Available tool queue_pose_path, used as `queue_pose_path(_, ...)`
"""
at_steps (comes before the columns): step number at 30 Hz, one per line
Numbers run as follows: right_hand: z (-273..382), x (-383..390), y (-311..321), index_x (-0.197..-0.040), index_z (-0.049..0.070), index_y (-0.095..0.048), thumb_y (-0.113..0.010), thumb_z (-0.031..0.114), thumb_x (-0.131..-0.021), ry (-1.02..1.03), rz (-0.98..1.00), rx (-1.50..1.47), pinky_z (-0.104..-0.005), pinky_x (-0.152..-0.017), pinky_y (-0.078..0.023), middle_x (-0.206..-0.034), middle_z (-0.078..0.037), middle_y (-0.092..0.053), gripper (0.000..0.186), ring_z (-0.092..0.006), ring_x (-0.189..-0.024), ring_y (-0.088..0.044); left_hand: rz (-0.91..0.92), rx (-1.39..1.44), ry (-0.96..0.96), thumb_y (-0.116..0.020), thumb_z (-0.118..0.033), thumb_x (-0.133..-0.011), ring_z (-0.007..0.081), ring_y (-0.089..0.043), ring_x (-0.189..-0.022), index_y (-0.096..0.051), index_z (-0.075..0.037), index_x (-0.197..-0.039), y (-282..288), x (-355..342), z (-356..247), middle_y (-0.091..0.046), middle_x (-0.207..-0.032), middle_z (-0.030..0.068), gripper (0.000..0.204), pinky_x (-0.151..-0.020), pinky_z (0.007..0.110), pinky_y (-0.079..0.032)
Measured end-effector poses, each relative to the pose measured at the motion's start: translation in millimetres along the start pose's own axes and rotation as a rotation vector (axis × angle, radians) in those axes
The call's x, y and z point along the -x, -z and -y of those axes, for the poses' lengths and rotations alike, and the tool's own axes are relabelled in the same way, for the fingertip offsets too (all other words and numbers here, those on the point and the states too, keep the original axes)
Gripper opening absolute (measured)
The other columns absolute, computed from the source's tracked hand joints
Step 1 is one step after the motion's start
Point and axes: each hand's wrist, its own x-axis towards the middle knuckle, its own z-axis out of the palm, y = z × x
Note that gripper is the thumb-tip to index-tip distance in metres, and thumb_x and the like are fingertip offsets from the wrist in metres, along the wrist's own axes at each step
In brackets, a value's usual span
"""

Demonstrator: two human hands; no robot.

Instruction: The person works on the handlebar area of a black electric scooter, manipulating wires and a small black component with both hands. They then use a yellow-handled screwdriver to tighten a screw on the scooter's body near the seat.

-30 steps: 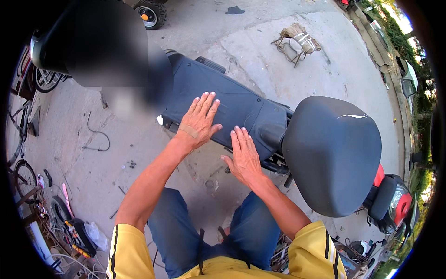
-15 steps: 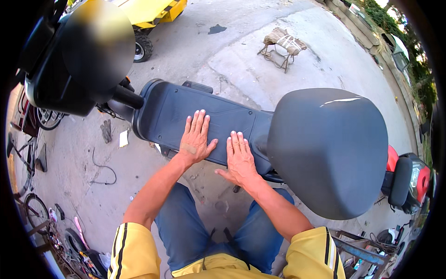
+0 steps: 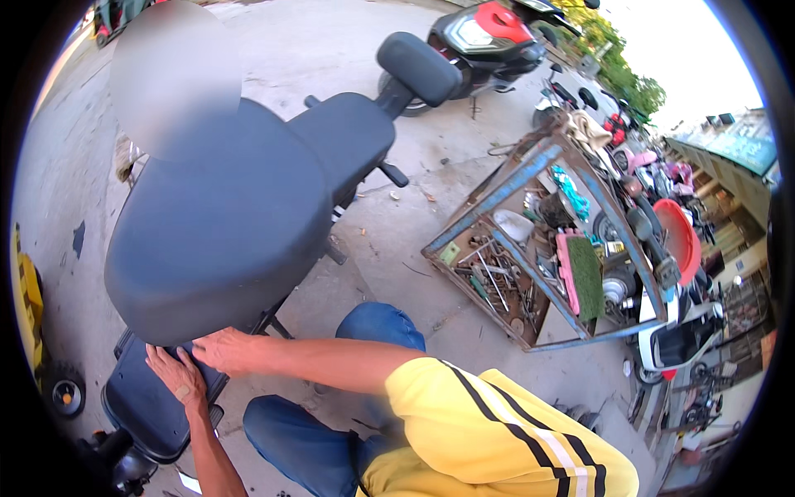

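Beside me stands a dark electric scooter, its broad black seat (image 3: 219,232) bulging over the flat black footboard (image 3: 145,414). My left hand (image 3: 178,377) lies on that footboard with fingers stretched out and a plaster on its back. Close by, my right hand (image 3: 225,351) reaches under the seat's edge onto the board. Its fingers look extended, though the tips are partly hidden. Neither hand shows anything held. Behind the seat are a rear cushion (image 3: 354,132) and a padded backrest (image 3: 418,66).
A blue-edged metal cart (image 3: 517,184) on my right holds loose tools, a green scrubby pad (image 3: 585,277) and a red basin (image 3: 676,240). A red-and-black scooter (image 3: 489,37) is parked beyond. A yellow vehicle's wheel (image 3: 65,389) shows at the left.
My view has swung to the right, bringing the tool cart and parked scooter into sight. Both hands remain on the footboard; my right hand is now partly beneath the seat's edge.
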Motion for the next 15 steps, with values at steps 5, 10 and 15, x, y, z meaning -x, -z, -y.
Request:
queue_pose_path(5, 36.3, 101.9, 91.2, -0.078, 0.006, -0.068, -0.071, 0.004, -0.079, 0.063, -0.273, -0.102, -0.0419, -0.083, -0.048, -0.095, -0.008, -0.061, 0.004, -0.0285, -0.099, -0.062, 0.034, -0.053, -0.058, -0.055, -0.019, -0.107, 0.0391, -0.035, -0.153, -0.042, 0.005, -0.152, 27.3, 16.9, -13.9, -0.038, -0.164, 0.0215, 0.053, -0.130, 0.054, -0.022)
queue_pose_path(10, 80.9, 213.7, 209.7, -0.079, 0.005, -0.059, -0.065, 0.002, -0.082, -0.268, -0.459, -0.206, -0.0440, -0.081, -0.046, -0.092, -0.011, -0.054, 0.008, -0.0322, -0.093, -0.058, 0.069, -0.093, -0.022, -0.054, -0.022, -0.108, 0.0381, -0.035, -0.153, -0.043, 0.005, -0.152, 63.8, 31.4, -23.8, -0.039, -0.164, 0.0209, 0.053, -0.129, 0.054, -0.023)
queue_pose_path(15, 131.0, 302.0, 283.4, -0.097, 0.007, -0.061, -0.067, 0.003, -0.086, -0.495, -0.506, 0.056, -0.0444, -0.084, -0.049, -0.102, -0.009, -0.058, 0.013, -0.0323, -0.097, -0.062, 0.038, -0.114, -0.019, -0.053, -0.023, -0.108, 0.0376, -0.035, -0.154, -0.044, 0.005, -0.152, 95.8, 38.4, -15.3, -0.039, -0.164, 0.0205, 0.052, -0.129, 0.054, -0.024)
